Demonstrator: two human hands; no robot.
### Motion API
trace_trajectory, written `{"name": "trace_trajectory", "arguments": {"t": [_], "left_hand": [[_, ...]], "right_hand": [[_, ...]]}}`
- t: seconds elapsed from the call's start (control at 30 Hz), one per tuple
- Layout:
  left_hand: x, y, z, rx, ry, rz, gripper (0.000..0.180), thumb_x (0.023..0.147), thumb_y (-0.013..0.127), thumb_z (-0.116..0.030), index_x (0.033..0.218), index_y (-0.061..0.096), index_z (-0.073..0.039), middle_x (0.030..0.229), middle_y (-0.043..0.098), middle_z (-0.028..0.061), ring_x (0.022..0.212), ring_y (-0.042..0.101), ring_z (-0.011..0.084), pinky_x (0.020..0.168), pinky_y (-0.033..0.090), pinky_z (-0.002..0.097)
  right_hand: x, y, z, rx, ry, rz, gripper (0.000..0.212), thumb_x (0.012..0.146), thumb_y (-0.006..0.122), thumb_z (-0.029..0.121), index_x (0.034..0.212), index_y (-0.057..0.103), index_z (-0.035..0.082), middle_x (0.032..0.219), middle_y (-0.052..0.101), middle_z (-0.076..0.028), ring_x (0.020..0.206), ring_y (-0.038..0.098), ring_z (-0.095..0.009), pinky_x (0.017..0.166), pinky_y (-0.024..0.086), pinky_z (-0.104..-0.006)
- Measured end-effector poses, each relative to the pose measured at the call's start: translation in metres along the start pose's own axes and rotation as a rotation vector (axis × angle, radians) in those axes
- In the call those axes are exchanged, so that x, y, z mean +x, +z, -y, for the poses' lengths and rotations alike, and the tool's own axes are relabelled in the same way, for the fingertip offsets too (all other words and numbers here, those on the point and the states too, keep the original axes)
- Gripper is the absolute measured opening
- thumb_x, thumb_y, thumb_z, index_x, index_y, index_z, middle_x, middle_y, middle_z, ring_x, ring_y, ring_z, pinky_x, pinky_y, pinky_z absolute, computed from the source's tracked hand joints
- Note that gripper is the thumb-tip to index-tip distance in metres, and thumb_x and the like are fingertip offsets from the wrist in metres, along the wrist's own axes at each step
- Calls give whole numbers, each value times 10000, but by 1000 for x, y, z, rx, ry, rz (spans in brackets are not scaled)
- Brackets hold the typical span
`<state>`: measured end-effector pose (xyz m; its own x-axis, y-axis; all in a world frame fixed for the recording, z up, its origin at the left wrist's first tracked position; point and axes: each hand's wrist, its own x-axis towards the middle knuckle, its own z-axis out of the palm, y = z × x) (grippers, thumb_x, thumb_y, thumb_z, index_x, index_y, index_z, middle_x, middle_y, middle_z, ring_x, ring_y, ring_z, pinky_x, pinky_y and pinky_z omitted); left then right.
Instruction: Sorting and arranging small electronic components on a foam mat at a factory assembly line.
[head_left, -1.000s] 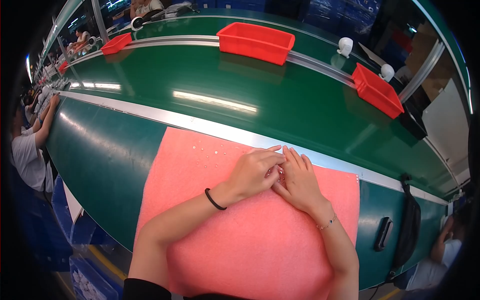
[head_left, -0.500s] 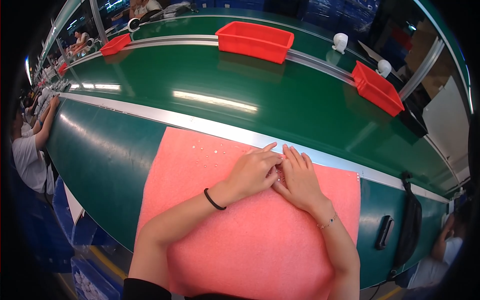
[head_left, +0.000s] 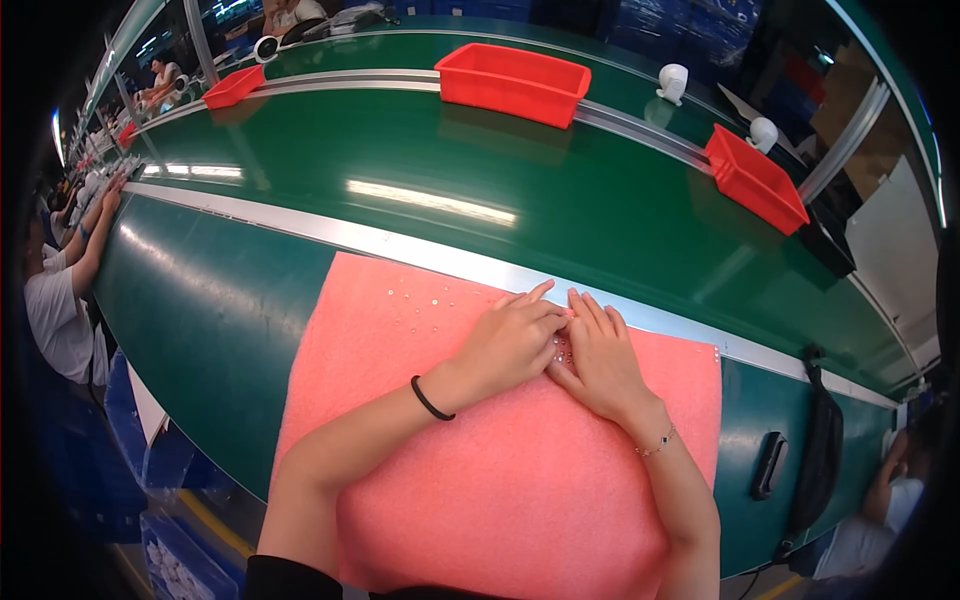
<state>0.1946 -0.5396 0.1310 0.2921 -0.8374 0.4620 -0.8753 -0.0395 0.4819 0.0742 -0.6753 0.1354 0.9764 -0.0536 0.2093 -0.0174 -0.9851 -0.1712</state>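
Observation:
A pink foam sheet lies under both my hands on the green bench. My left hand, a black band on its wrist, has its fingers bent toward the right hand and one finger pointing out; what its fingertips hold, if anything, is hidden. Beside it my right hand rests with fingers stretched toward the sheet's far edge, nearly touching the left fingertips. Between the hands sits a cluster of tiny shiny round pieces, partly covered. More such small pieces are scattered left of my left hand.
Beyond a metal rail runs a green belt. Red bins stand along its far side, one in the middle, another at right. On the bench's right are a black oblong object and a black pouch. Another person works at far left.
My left fingers have shifted slightly, uncovering more of the small pieces between the hands. The right hand has barely moved.

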Motion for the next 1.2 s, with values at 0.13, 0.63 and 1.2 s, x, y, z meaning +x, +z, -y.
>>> {"name": "trace_trajectory", "arguments": {"t": [0.13,0.63,1.2], "left_hand": [[-1,2,0,64,28,-11,260,800,579,-24,1047,656,-5,1112,639,97,1287,458,315,915,462,459],[-3,1,-6,41,-16,-61,236,794,582,-13,1022,645,-11,1175,611,133,1290,443,356,898,473,459],[-1,-3,-10,-28,-27,-229,89,755,636,-60,818,695,-38,1019,692,92,1204,551,301,873,480,405]], "right_hand": [[0,-1,1,3,6,8,543,860,601,348,1210,458,-42,1426,373,-252,1365,312,-371,1111,228,-517],[1,-3,3,-4,-2,17,524,853,610,336,1198,484,-37,1431,372,-248,1364,315,-371,1104,238,-524],[0,-3,3,6,-2,0,490,858,605,353,1160,520,-23,1423,378,-258,1352,329,-380,1090,252,-537]]}}
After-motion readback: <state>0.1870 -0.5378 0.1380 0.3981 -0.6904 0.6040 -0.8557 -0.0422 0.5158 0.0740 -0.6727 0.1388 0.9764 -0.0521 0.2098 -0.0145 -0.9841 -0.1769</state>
